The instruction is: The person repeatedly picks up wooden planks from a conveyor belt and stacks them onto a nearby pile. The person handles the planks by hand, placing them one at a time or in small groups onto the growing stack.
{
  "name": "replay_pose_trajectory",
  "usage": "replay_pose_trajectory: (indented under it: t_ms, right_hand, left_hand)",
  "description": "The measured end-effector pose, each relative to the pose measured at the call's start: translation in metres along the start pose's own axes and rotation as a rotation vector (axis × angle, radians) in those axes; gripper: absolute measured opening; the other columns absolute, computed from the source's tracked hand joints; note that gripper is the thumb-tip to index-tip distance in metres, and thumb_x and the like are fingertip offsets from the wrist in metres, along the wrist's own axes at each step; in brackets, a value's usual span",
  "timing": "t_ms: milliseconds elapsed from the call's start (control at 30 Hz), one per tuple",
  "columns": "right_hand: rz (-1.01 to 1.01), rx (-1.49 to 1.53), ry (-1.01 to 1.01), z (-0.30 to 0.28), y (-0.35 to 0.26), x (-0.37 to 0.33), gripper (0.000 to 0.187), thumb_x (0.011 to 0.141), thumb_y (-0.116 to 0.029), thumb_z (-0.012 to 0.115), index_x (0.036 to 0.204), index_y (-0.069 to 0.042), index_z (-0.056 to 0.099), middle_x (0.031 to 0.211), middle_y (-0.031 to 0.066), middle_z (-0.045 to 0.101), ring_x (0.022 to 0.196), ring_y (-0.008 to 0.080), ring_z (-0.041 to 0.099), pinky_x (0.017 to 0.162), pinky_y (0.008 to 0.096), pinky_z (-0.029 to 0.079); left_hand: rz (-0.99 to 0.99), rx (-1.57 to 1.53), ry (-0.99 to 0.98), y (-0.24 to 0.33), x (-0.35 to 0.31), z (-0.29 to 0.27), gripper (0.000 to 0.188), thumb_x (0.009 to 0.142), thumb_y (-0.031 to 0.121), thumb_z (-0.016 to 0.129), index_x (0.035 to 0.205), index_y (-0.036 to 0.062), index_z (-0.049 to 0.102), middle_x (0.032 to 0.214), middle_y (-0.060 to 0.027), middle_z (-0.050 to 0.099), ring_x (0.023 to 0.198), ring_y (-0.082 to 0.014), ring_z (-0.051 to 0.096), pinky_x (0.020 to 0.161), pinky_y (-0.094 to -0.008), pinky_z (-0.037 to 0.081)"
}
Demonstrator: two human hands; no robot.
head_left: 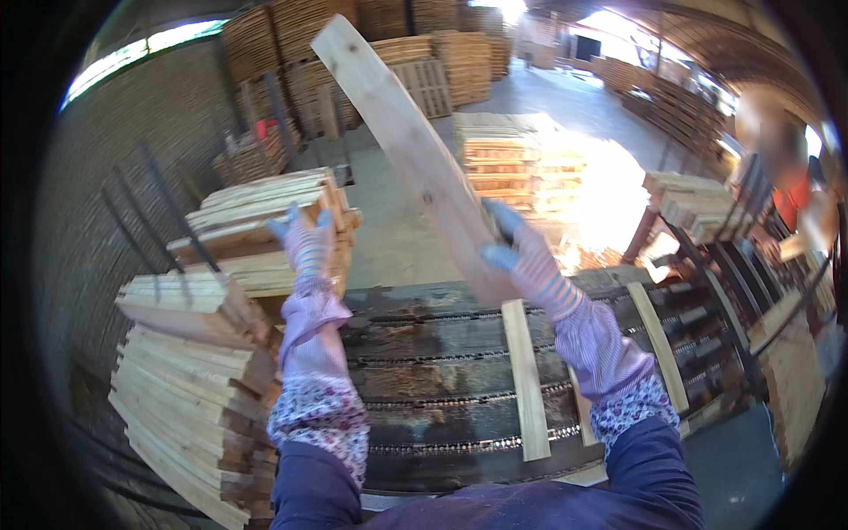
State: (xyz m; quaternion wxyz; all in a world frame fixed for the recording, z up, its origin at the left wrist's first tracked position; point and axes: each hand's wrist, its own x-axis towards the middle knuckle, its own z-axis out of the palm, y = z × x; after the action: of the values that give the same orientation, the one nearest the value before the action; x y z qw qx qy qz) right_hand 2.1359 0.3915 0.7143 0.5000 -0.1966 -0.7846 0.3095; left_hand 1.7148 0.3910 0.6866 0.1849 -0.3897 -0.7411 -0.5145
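My right hand [528, 263], in a striped glove with blue fingertips, is closed around the lower part of a long pale wooden board [406, 137]. The board is raised at a slant, its far end up and to the left. My left hand [306, 243], gloved alike, is held over the right end of a stack of boards [256, 212], fingers apart and nothing in them; whether it touches the stack I cannot tell. Below my right hand, a narrow wooden slat [526, 384] lies across the chain conveyor [424, 353], and another slat [658, 340] lies farther right.
A tall stack of planks [181, 397] stands at near left, with upright metal bars [177, 203] beside it. Beyond the conveyor is a sunlit timber pile [503, 159]. Another person [786, 203] is at the right, near stacked boards [689, 203]. More timber stacks line the back.
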Motion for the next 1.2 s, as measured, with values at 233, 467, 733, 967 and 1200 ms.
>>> replay_pose_trajectory:
  t_ms: [233, 467, 733, 967, 1200]
  right_hand:
    - [-0.218, -0.081, -0.161, 0.178, -0.069, 0.179, 0.058, 0.092, -0.025, 0.071, 0.146, -0.01, 0.056, 0.121, 0.0212, 0.073, 0.109, 0.0349, 0.072, 0.097, 0.0415, 0.056]
    - [-0.331, -0.765, -0.491, 0.33, -0.044, 0.247, 0.04, 0.095, -0.026, 0.068, 0.133, -0.014, 0.067, 0.113, 0.0177, 0.076, 0.107, 0.0374, 0.073, 0.09, 0.0469, 0.058]
    - [-0.148, -1.034, -0.741, 0.346, -0.039, 0.222, 0.041, 0.095, -0.024, 0.065, 0.133, -0.009, 0.068, 0.136, 0.0182, 0.065, 0.126, 0.0374, 0.062, 0.104, 0.0481, 0.051]
    - [-0.105, -0.832, -0.482, 0.119, 0.04, -0.017, 0.054, 0.095, -0.035, 0.066, 0.144, -0.013, 0.057, 0.134, 0.0151, 0.063, 0.125, 0.035, 0.061, 0.107, 0.0476, 0.05]
    - [0.936, -0.652, -0.266, -0.071, 0.058, -0.385, 0.045, 0.091, -0.026, 0.072, 0.132, -0.01, 0.07, 0.12, 0.0178, 0.075, 0.112, 0.034, 0.072, 0.099, 0.0415, 0.056]
  left_hand:
    - [-0.008, -0.218, -0.284, 0.017, -0.023, 0.033, 0.066, 0.092, 0.042, 0.073, 0.144, 0.004, 0.059, 0.161, -0.024, 0.042, 0.144, -0.0441, 0.045, 0.123, -0.0492, 0.034]
    - [0.15, 0.015, -0.332, 0.038, -0.089, 0.075, 0.068, 0.093, 0.049, 0.07, 0.146, 0.0097, 0.056, 0.157, -0.022, 0.048, 0.145, -0.0448, 0.044, 0.12, -0.056, 0.036]
    - [0.282, 0.221, -1.241, 0.052, -0.277, 0.038, 0.073, 0.092, 0.054, 0.069, 0.152, 0.0161, 0.048, 0.155, -0.0197, 0.049, 0.147, -0.0407, 0.044, 0.117, -0.0596, 0.037]
    - [0.362, 0.226, -1.562, -0.004, -0.458, -0.005, 0.083, 0.086, 0.06, 0.073, 0.155, 0.0234, 0.046, 0.156, -0.0196, 0.045, 0.148, -0.0428, 0.038, 0.115, -0.0633, 0.037]
    - [0.201, 0.321, -1.289, -0.003, -0.496, -0.046, 0.093, 0.08, 0.06, 0.079, 0.158, 0.0246, 0.042, 0.167, -0.023, 0.029, 0.149, -0.0467, 0.035, 0.115, -0.0616, 0.037]
